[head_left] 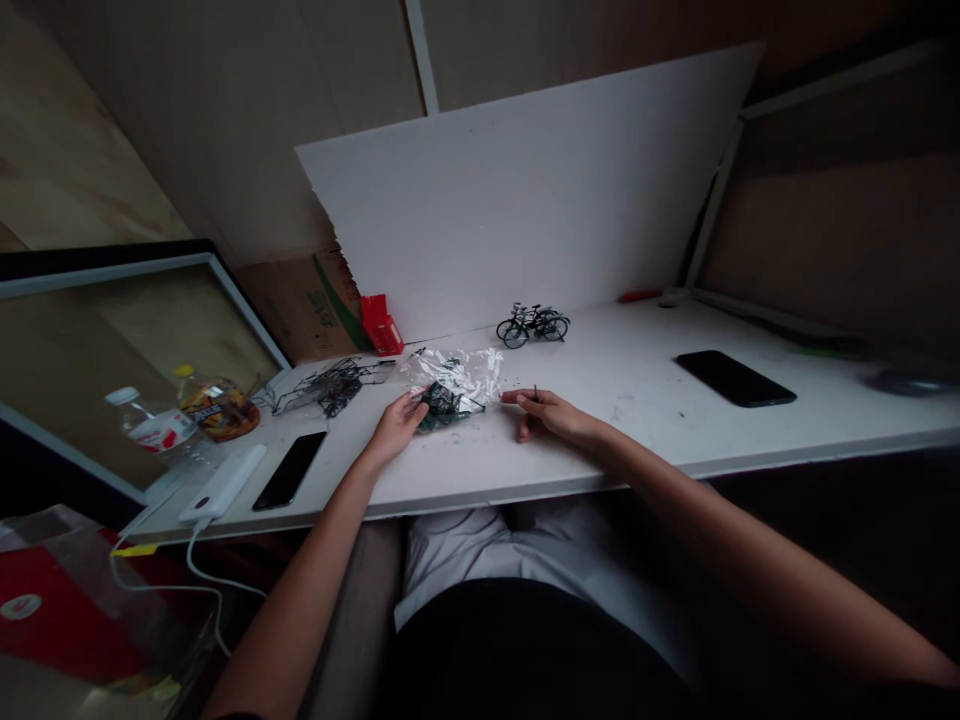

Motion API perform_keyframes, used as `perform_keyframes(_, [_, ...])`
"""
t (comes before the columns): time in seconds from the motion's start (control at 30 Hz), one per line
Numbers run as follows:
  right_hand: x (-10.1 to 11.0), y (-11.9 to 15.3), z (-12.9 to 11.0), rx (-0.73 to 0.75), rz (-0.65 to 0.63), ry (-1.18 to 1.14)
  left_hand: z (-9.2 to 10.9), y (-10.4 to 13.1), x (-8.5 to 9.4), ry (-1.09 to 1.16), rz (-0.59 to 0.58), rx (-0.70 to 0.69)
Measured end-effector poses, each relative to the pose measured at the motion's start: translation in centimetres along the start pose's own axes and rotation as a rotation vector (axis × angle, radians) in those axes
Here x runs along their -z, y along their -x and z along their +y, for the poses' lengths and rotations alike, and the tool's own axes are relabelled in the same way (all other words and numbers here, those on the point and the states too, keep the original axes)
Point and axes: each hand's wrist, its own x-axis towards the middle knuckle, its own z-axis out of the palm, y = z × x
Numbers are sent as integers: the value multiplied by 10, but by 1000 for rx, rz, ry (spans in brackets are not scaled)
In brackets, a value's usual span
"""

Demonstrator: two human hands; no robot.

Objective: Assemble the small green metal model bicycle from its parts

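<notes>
Two phones (291, 470) (735, 378), two bottles (152, 428) (217, 405), one small red box (383, 328), one cardboard box (304, 305), one white board (525, 200)

Both hands (399, 425) (551, 412) low, apart; forearms reaching forward; fingers bent

Hands (397, 428) at plastic bag (469, 375), model bicycles (534, 325)

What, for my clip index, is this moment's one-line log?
left hand: touching dark-green parts | right hand: near clear plastic | model bicycles: standing behind
</notes>
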Motion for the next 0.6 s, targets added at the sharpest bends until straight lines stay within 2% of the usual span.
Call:
perform_keyframes(0.13, [0,0,-2,3,-41,99,1,-1,6,-150,-30,-45])
perform_keyframes(0.4, [1,-8,9,37,-67,172,12,1,7,-289,22,-164])
perform_keyframes(0.5, [1,-12,16,44,-64,153,12,1,6,-299,67,-197])
perform_keyframes(0.6, [1,-16,21,58,-64,143,11,-2,7,-321,163,-236])
